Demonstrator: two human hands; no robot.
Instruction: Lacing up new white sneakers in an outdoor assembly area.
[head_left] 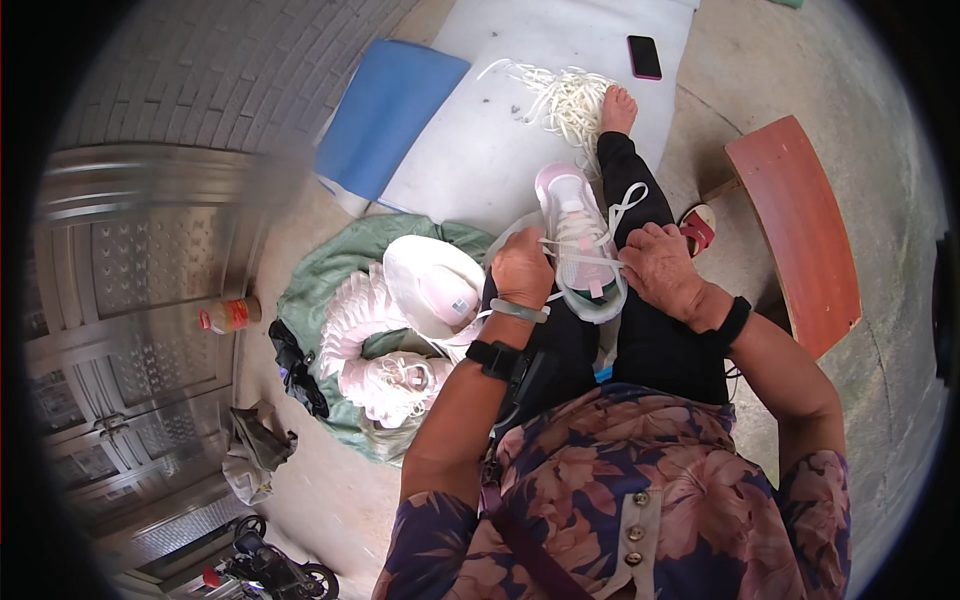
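A white and pink sneaker [594,275] rests across my lap, its toe pointing away from me. White shoelace [577,228] is threaded through its upper, and a loose loop stands up on the right side. At the shoe's left edge, my left hand [522,268] is closed on one stretch of the lace. My right hand [660,272], on the other side, pinches another stretch with its fingers pressed together. The lace runs across the shoe between both hands. What lies inside the left fist is partly hidden.
Left of my legs, a curved row of pink-white shoes [350,315] and a white hat-like piece [425,285] lie on green cloth [310,270]. Ahead, a pile of white laces [570,105] and a phone [645,57] lie on a white sheet [450,150]. A reddish bench [800,230] stands right.
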